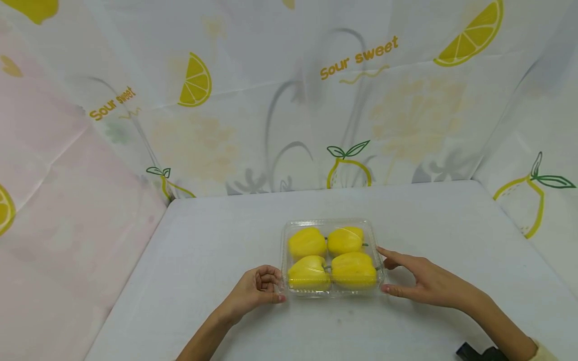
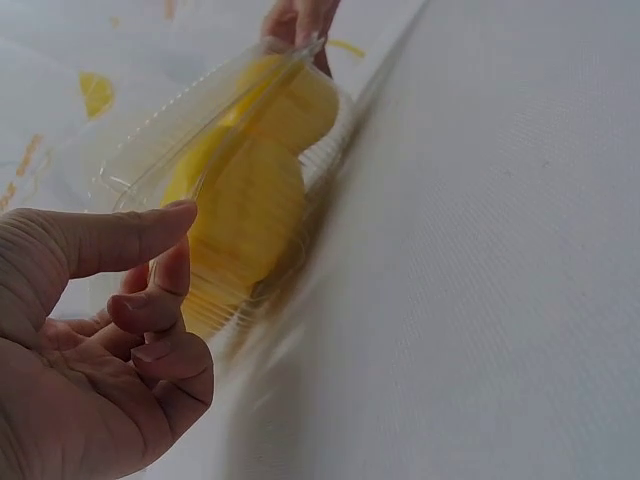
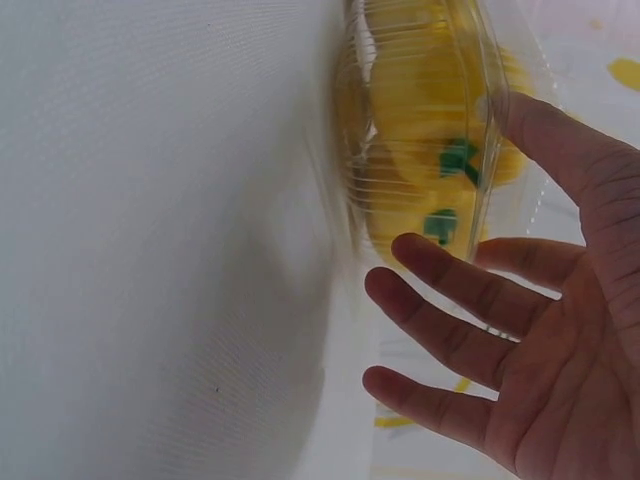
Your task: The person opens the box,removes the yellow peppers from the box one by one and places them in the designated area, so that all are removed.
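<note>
A clear plastic clamshell container (image 1: pixel 331 296) holds several yellow bell peppers (image 1: pixel 353 271) in two rows, with its lid over them. In the head view it is at the middle of the white table. At its near left corner my left hand (image 1: pixel 257 291) pinches the rim between thumb and forefinger, the other fingers curled, as the left wrist view shows. My right hand (image 1: pixel 424 281) is at the right side, thumb and forefinger spread along the edge. In the right wrist view the thumb (image 3: pixel 560 140) touches the rim and the fingers reach out fairly straight. Green stems show through the plastic.
White cloth covers the table (image 1: pixel 217 230). Behind it hangs a lemon-printed curtain (image 1: pixel 253 120), with more cloth at both sides. A black object (image 1: pixel 480 352) lies by the right forearm, cut off by the bottom edge.
</note>
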`<state>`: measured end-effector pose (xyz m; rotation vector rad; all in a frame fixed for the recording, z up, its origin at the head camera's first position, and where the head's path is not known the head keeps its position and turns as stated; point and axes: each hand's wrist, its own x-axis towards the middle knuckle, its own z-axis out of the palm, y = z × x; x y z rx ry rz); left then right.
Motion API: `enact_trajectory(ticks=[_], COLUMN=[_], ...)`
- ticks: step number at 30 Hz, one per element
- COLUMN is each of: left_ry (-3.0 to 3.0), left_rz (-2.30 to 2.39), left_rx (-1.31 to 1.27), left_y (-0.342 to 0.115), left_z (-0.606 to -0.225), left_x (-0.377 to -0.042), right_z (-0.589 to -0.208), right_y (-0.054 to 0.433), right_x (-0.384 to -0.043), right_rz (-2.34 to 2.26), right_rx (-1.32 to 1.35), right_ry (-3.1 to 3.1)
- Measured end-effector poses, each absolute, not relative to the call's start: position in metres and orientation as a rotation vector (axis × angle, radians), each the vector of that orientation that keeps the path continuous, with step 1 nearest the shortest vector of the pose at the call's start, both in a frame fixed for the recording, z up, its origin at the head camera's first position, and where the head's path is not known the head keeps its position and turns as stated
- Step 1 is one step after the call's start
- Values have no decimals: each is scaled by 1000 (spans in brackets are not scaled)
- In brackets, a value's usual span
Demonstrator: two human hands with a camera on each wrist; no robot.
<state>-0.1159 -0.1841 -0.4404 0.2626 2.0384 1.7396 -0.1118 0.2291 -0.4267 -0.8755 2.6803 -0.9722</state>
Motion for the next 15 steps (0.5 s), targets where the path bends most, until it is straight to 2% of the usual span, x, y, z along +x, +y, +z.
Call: enact_trajectory(ticks=[15], left_ry=[2118], left_rz=[1682], left_rx=[326], left_y=[-183], left_z=[-436], left_x=[-112], right_z=[-424], right_y=[230], right_x=[-110], right_rz=[-847], right_rx=[-902], right_ry=[2890])
